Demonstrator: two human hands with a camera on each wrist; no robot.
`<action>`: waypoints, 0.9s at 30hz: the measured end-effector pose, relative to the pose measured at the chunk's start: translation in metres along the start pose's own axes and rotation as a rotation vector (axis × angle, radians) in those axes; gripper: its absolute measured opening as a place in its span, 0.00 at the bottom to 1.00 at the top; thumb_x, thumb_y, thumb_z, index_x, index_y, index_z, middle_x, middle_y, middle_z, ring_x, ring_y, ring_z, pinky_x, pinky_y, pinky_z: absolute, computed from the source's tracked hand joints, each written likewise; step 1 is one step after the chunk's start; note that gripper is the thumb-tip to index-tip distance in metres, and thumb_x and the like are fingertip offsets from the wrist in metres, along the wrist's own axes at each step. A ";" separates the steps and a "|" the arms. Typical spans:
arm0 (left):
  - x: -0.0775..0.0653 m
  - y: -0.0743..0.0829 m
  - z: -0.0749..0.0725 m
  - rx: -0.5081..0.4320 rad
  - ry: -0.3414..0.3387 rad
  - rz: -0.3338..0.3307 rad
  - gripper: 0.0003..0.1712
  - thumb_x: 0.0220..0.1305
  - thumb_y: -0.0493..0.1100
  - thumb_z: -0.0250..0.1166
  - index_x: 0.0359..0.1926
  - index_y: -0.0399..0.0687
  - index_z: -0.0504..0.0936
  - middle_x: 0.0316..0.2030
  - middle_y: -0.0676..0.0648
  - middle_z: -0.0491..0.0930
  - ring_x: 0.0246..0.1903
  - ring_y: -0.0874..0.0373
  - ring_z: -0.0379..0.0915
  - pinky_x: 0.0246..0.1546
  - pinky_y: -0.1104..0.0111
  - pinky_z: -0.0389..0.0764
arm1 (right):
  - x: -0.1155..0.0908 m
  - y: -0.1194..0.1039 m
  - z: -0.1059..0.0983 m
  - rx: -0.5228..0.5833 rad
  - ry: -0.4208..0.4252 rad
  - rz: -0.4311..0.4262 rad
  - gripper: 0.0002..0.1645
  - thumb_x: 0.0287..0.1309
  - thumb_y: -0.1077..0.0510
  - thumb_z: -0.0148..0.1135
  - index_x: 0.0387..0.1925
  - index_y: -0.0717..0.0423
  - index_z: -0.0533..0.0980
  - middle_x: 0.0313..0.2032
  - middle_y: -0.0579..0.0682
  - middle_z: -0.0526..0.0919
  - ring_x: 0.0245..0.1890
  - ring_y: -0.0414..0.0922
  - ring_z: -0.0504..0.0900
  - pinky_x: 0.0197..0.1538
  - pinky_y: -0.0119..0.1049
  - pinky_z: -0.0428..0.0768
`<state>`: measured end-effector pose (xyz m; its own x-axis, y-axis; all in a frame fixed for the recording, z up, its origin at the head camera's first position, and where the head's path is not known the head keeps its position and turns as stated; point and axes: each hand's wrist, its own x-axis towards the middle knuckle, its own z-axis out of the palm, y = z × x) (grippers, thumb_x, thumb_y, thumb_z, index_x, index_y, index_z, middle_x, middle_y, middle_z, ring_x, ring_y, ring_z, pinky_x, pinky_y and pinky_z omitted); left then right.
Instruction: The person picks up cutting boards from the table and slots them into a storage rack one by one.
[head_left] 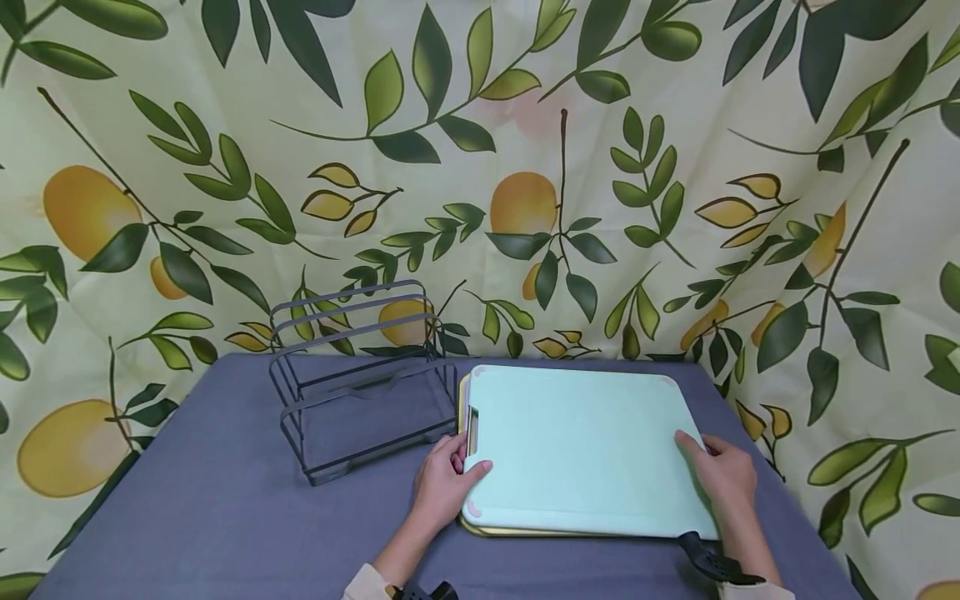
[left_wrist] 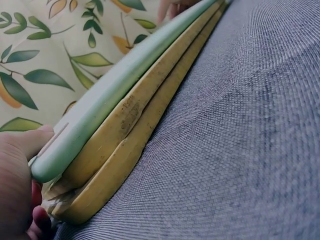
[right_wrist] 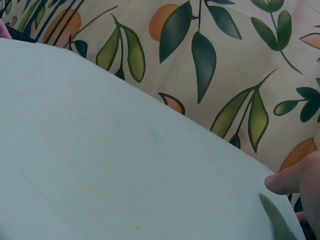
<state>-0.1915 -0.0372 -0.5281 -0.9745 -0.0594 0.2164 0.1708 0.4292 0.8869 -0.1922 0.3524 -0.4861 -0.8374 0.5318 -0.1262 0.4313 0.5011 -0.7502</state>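
A mint-green cutting board [head_left: 577, 454] lies flat on top of a stack on the table. Beneath it, two yellow-brown boards [left_wrist: 117, 132] show their edges in the left wrist view. My left hand [head_left: 444, 482] grips the mint board's left edge beside its handle slot, thumb on top and fingers at the side, partly hidden. At the opposite edge my right hand [head_left: 722, 477] holds the same board, its thumb [right_wrist: 285, 180] on the top face and its other fingers mostly hidden below.
A dark wire rack [head_left: 311, 475] with several upright dividers stands left of the boards. The grey-blue cloth-covered table [head_left: 225, 517] runs back to a curtain [head_left: 465, 200] printed with leaves and fruit.
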 end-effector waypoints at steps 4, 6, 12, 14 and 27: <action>-0.002 -0.001 0.004 -0.116 0.014 0.018 0.34 0.52 0.43 0.79 0.58 0.31 0.81 0.29 0.51 0.70 0.28 0.70 0.63 0.30 0.78 0.67 | 0.000 0.002 -0.002 0.049 0.006 0.025 0.52 0.64 0.28 0.54 0.72 0.64 0.65 0.70 0.68 0.66 0.66 0.63 0.67 0.61 0.59 0.71; -0.003 -0.001 0.006 -0.152 0.017 0.025 0.34 0.52 0.41 0.79 0.58 0.30 0.80 0.29 0.50 0.70 0.28 0.69 0.63 0.30 0.78 0.67 | 0.001 0.003 -0.002 0.066 0.012 0.030 0.52 0.64 0.28 0.55 0.73 0.63 0.64 0.71 0.68 0.65 0.67 0.63 0.66 0.62 0.59 0.70; 0.001 0.002 0.007 -0.163 0.002 0.044 0.35 0.53 0.40 0.78 0.60 0.30 0.79 0.30 0.48 0.70 0.28 0.67 0.64 0.31 0.78 0.67 | 0.001 0.003 -0.004 0.095 0.061 0.026 0.49 0.64 0.31 0.56 0.71 0.64 0.67 0.67 0.66 0.69 0.62 0.61 0.69 0.54 0.52 0.72; 0.003 0.004 0.006 -0.156 -0.003 0.038 0.35 0.52 0.40 0.78 0.59 0.30 0.79 0.30 0.48 0.70 0.28 0.67 0.64 0.31 0.78 0.67 | 0.002 0.003 -0.003 0.108 0.071 0.024 0.49 0.64 0.31 0.56 0.71 0.64 0.66 0.67 0.66 0.69 0.62 0.60 0.69 0.53 0.51 0.72; 0.023 0.026 0.001 -0.054 -0.041 -0.037 0.32 0.53 0.43 0.77 0.57 0.33 0.78 0.34 0.47 0.71 0.33 0.61 0.64 0.35 0.74 0.67 | 0.001 -0.001 -0.003 0.202 0.206 -0.019 0.44 0.62 0.32 0.61 0.66 0.60 0.75 0.46 0.48 0.76 0.33 0.32 0.68 0.31 0.23 0.68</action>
<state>-0.2101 -0.0264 -0.5008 -0.9853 -0.0367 0.1667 0.1408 0.3778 0.9151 -0.1930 0.3547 -0.4834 -0.7498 0.6616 0.0085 0.3229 0.3771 -0.8681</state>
